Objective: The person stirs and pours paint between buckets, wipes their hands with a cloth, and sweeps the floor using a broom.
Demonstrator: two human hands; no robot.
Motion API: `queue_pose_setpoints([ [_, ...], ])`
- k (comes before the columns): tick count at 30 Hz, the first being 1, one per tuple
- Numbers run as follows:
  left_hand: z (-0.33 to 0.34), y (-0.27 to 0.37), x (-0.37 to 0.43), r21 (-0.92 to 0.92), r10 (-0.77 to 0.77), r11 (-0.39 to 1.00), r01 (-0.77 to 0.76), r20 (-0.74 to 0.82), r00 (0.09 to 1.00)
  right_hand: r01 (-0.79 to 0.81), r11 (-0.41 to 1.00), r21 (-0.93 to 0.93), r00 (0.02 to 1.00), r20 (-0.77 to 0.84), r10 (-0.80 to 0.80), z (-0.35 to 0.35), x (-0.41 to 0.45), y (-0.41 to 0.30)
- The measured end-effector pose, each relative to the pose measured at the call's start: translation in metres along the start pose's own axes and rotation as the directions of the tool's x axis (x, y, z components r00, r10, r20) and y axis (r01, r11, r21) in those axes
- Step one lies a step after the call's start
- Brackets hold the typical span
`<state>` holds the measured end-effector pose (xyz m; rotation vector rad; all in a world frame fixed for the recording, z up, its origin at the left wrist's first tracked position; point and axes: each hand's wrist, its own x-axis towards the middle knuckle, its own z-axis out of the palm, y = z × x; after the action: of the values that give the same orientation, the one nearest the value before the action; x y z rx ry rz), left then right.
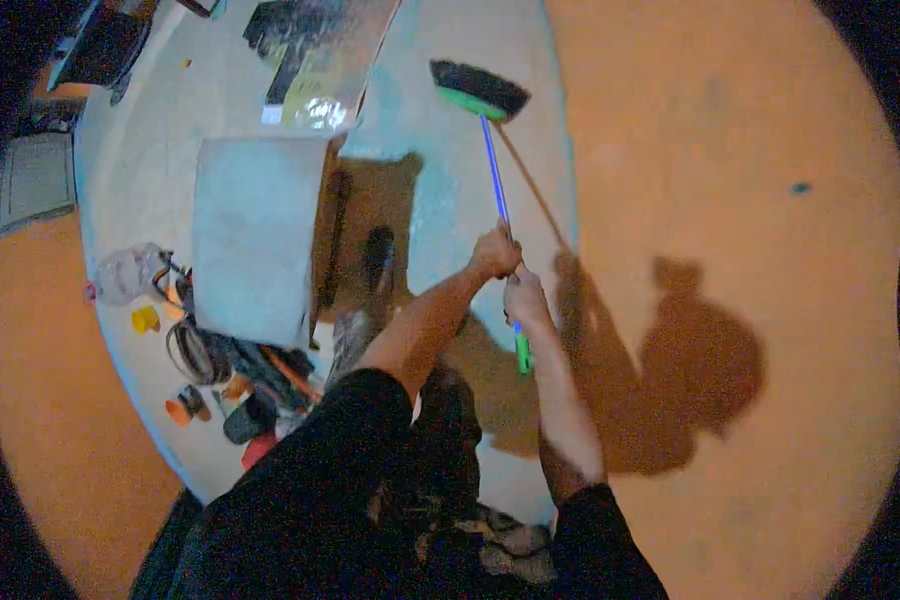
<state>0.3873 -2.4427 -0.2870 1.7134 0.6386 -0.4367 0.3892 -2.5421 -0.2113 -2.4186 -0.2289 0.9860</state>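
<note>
A push broom's blue handle (494, 169) runs away from me at a slight slant. My left hand (497, 253) grips it partway along. Just below, my right hand (526, 298) is closed around the same handle, nearly touching the left. The handle's green end grip (523, 354) sticks out beneath the right hand. At the far end, the broom head (481, 91) has dark bristles on a green base and lies at the white floor, near the border with the orange wall or floor surface.
A pale box-like stool or cabinet (259, 236) stands left of my arms. Around its near side lie a clear plastic jug (131, 274), a yellow cup-like piece (145, 320), an orange-ended roll (184, 406) and dark tools (270, 367). A plastic-wrapped panel (322, 67) lies farther off.
</note>
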Motion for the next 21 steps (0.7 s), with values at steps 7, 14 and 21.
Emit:
queue_pose_setpoints([
  [7, 0.099, -0.162, -0.225, 0.127, -0.142, 0.984, 0.128, 0.11, 0.984, -0.163, 0.981, 0.105, 0.965, 0.223, 0.137, 0.105, -0.231, 0.08],
  [14, 0.072, -0.096, -0.294, 0.112, -0.01, 0.994, -0.014, 0.213, 0.977, -0.293, 0.945, 0.141, 0.953, 0.115, 0.279, 0.084, -0.32, 0.041],
  [21, 0.07, -0.073, -0.168, 0.269, -0.06, 0.962, -0.037, 0.344, 0.937, -0.315, 0.876, 0.366, 0.939, -0.012, 0.343, 0.079, -0.222, 0.037],
])
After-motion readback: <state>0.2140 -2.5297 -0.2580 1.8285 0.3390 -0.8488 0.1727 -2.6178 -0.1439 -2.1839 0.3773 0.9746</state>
